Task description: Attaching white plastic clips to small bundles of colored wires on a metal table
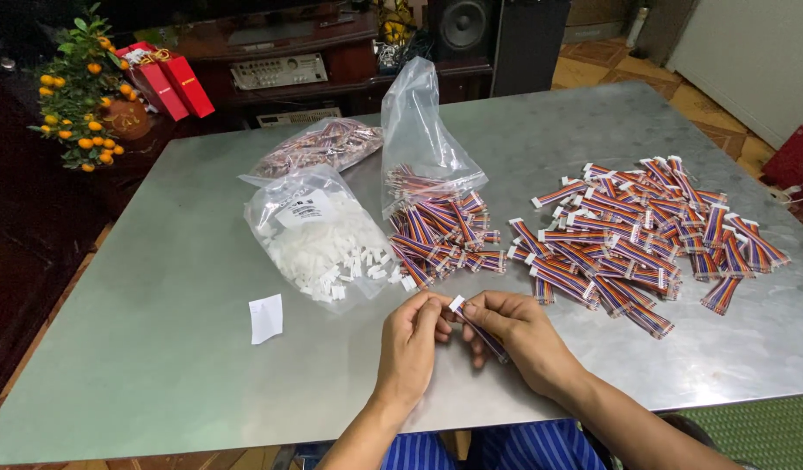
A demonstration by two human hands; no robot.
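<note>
Hands low in the middle of the frame, close together over the metal table [158,348]. Left hand [412,341] curled shut, fingertips pinching the white plug end of a ribbon cable [478,329]. Right hand [516,335] closed around the same cable from the other side, thumb and fingers clamped on its length. Cable short and flat, striped in red, blue, orange and purple wires, tipped with a small white connector at its upper left end, slanting down to the right between the two hands; lower end hidden against the right palm.

Just above the hands, a small heap of like cables [441,235] spilling from an upright clear plastic bag [423,130], mouth open at the top. To the left of that heap, a clear bag of small white connectors [319,239] lying on its side, with a white label on it and a few loose pieces at its open edge. Behind it, toward upper centre, another sealed bag of cables [319,144]. Right half of the frame: a wide scattered pile of cables [636,235], same striped colours, white ends showing. Left of the hands, a small white paper slip [266,318] flat on the table.

Beyond the table's far edge, upper left: a potted orange tree [80,87], red boxes [171,83]. Top centre: a black speaker [462,30].
</note>
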